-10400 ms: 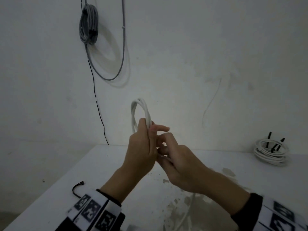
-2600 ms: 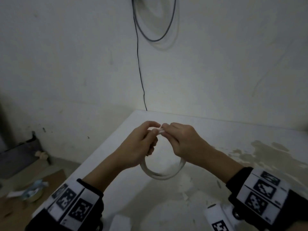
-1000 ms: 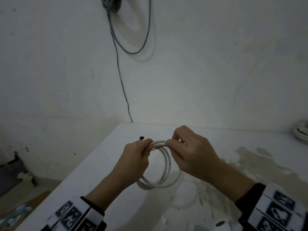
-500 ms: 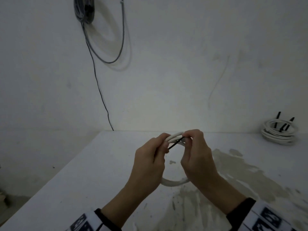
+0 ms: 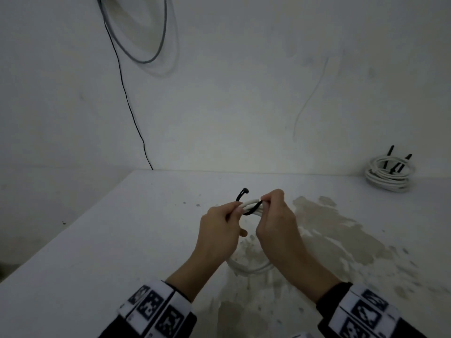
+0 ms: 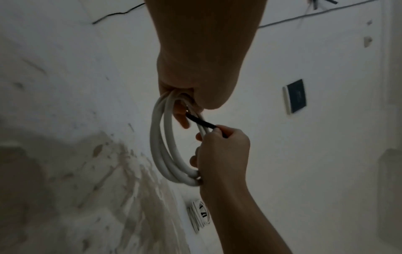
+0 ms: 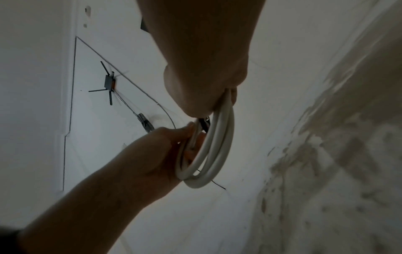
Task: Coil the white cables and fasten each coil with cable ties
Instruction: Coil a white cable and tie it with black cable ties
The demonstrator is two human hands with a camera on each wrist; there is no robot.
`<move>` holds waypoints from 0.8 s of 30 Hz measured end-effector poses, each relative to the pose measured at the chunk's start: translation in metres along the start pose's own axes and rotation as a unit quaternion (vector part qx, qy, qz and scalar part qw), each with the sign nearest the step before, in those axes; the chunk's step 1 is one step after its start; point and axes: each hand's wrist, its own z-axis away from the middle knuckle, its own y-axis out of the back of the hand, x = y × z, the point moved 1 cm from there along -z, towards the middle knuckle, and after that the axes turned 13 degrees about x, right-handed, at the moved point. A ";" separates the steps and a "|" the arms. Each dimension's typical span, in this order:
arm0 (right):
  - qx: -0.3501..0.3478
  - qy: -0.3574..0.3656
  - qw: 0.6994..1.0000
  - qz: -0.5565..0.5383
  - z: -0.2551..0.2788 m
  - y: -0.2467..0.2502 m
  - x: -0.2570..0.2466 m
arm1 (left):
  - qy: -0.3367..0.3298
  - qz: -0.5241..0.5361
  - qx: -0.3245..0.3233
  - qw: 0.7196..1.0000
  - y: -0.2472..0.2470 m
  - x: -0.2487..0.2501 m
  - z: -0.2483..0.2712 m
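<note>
A white cable coil (image 5: 250, 206) hangs between both hands above the table (image 5: 122, 240). My left hand (image 5: 235, 211) pinches the coil's top strands, with the loop passing through its fingers (image 7: 191, 137). A black cable tie (image 5: 251, 211) wraps round the strands between the hands, and its head (image 5: 244, 191) sticks up by the left thumb. My right hand (image 5: 264, 201) pinches the tie's other end (image 6: 202, 122) against the coil (image 6: 161, 146). The coil's lower half is hidden behind the hands in the head view.
A tied white coil (image 5: 388, 174) with black tie tails lies at the table's back right by the wall. A grey cable loop (image 5: 148, 50) and a thin black wire (image 5: 127, 98) hang on the wall. The tabletop's right half is stained (image 5: 341, 240). The table's left edge runs diagonally.
The tie now curves round the top of the coil, its head standing up beside the left thumb. Both hands keep their hold and sit a little lower in view.
</note>
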 end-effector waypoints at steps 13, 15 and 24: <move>-0.290 -0.076 0.951 0.080 -0.045 0.015 0.021 | 0.223 0.190 -0.045 0.955 -0.014 -0.021 -0.021; -0.300 -0.049 0.948 0.094 -0.053 0.014 0.027 | 0.218 0.178 -0.055 0.958 -0.017 -0.026 -0.028; -0.199 -0.033 0.980 -0.002 -0.037 -0.015 0.066 | 0.233 0.083 -0.039 0.968 -0.037 -0.061 -0.040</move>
